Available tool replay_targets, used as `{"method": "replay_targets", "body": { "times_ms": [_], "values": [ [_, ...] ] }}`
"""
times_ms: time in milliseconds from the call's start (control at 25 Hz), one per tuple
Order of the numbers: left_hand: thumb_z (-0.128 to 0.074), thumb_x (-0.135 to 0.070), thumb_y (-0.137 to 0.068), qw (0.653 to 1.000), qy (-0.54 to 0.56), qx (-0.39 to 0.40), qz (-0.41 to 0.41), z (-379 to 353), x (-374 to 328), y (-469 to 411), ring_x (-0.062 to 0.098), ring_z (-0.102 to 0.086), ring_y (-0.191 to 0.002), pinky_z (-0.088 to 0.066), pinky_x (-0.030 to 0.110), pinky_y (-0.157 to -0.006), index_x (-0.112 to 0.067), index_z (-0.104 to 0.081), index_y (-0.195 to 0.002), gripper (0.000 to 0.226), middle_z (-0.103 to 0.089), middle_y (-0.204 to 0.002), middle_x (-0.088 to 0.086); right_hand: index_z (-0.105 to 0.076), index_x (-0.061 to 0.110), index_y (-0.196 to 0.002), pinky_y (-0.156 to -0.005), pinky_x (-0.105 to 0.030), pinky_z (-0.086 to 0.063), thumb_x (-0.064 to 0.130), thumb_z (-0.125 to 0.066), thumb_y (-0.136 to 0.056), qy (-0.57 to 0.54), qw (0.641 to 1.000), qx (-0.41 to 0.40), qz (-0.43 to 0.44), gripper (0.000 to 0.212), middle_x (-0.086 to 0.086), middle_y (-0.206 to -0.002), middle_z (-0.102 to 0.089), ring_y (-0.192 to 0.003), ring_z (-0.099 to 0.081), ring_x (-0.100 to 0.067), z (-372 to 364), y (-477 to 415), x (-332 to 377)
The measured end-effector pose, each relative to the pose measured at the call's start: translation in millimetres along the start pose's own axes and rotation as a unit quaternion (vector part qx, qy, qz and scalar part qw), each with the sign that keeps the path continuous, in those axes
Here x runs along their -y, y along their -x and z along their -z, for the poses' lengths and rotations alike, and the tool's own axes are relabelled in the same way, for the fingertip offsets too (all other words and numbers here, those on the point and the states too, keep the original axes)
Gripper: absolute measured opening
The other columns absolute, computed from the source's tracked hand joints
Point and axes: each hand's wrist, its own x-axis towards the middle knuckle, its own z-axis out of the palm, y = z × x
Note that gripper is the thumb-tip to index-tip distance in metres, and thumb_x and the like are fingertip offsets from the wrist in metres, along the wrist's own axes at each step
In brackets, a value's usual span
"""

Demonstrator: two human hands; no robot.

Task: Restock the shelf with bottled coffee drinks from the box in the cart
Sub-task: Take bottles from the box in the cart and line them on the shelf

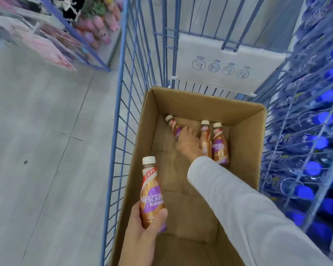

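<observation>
Small, smooth bottles: take them by the waist

At the far left lies the grey shop floor, then the blue wire cart. Just inside it the left hand holds a brown-and-purple plastic coffee bottle with a white cap above the near end of the open brown cardboard box. The thumb and fingers are clamped round its lower body, cap upward.

Further in, the right hand reaches out of a white sleeve to the box floor. Its fingers curl round the lower half of a leaning coffee bottle, whose cap tips away to the left. Just beside the hand, on its right, two more coffee bottles stand touching each other near the far wall of the box.

These look light enough for one hand each and fairly stiff, not fragile like glass — but the glossy sleeve label is probably slick, and the leaning one could roll. The label band below the shoulder is likely the surest place to hold, since the narrow neck gives less to wrap round.

Beyond the cart's right side are rows of clear blue-capped bottles — blurred, so their shelf cannot be made out
</observation>
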Motion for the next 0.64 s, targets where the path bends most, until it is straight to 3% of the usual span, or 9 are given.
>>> {"method": "replay_targets", "body": {
  "times_ms": [120, 240, 320, 400, 480, 640],
  "values": [
    [-0.071, -0.058, -0.065, 1.0, -0.022, 0.005, 0.017, 5.5, 1.3, -0.9, 0.014, -0.057, -0.103, -0.045, 0.018, -0.071, -0.025, -0.041, -0.142, 0.089, -0.057, -0.121, -0.004, -0.034, 0.004, -0.143, -0.11, -0.046, -0.036, 0.018, -0.068, -0.088, -0.008, 1.0, -0.003, -0.002, 0.066, -0.02, -0.145, -0.041, -0.134, -0.043, -0.038, -9.3, 6.4, -4.1],
    [-0.067, -0.059, -0.067, 0.999, -0.034, 0.02, -0.013, 14.6, -8.1, 9.6, 0.01, -0.055, -0.097, -0.045, 0.015, -0.065, -0.027, -0.038, -0.142, 0.087, -0.052, -0.111, -0.013, -0.039, 0.007, -0.139, -0.104, -0.043, -0.046, 0.019, -0.074, -0.082, -0.154, 0.988, -0.007, 0.004, 0.067, -0.016, -0.136, -0.049, -0.123, -0.053, -0.035, 3.0, 56.7, -9.8],
    [-0.067, -0.054, -0.076, 0.998, -0.036, 0.046, -0.035, 23.4, -20.0, 29.0, 0.009, -0.054, -0.095, -0.046, 0.01, -0.056, -0.029, -0.036, -0.139, 0.075, -0.05, -0.109, -0.013, -0.041, 0.019, -0.132, -0.088, -0.036, -0.055, 0.024, -0.079, -0.08, -0.307, 0.952, -0.013, -0.009, 0.065, -0.008, -0.126, -0.056, -0.11, -0.061, -0.024, 22.7, 119.6, -13.1],
    [-0.068, -0.047, -0.086, 0.995, -0.038, 0.066, -0.064, 35.6, -31.9, 51.1, 0.009, -0.055, -0.094, -0.046, 0.007, -0.05, -0.031, -0.036, -0.135, 0.061, -0.051, -0.113, -0.01, -0.038, 0.031, -0.128, -0.073, -0.02, -0.051, 0.024, -0.077, -0.084, -0.438, 0.899, -0.009, -0.018, 0.059, 0.004, -0.12, -0.058, -0.101, -0.061, -0.008, 50.9, 194.0, -9.6],
    [-0.07, -0.046, -0.087, 0.989, -0.045, 0.09, -0.107, 51.4, -43.6, 76.5, 0.007, -0.061, -0.095, -0.048, 0.01, -0.056, -0.031, -0.041, -0.133, 0.056, -0.057, -0.114, -0.013, -0.04, 0.033, -0.126, -0.072, -0.019, -0.05, 0.024, -0.077, -0.085, -0.516, 0.855, -0.027, -0.026, 0.056, 0.01, -0.115, -0.062, -0.098, -0.062, -0.003, 79.1, 267.7, -5.4],
    [-0.076, -0.035, -0.085, 0.969, -0.015, 0.156, -0.192, 80.8, -45.6, 122.8, 0.001, -0.07, -0.087, -0.058, 0.024, -0.075, -0.027, -0.058, -0.126, 0.046, -0.071, -0.107, -0.008, -0.055, 0.029, -0.115, -0.07, -0.025, -0.055, 0.019, -0.082, -0.078, -0.592, 0.796, -0.123, -0.026, 0.047, 0.004, -0.097, -0.072, -0.081, -0.069, -0.007, 115.4, 391.2, 0.1]
  ]
}}
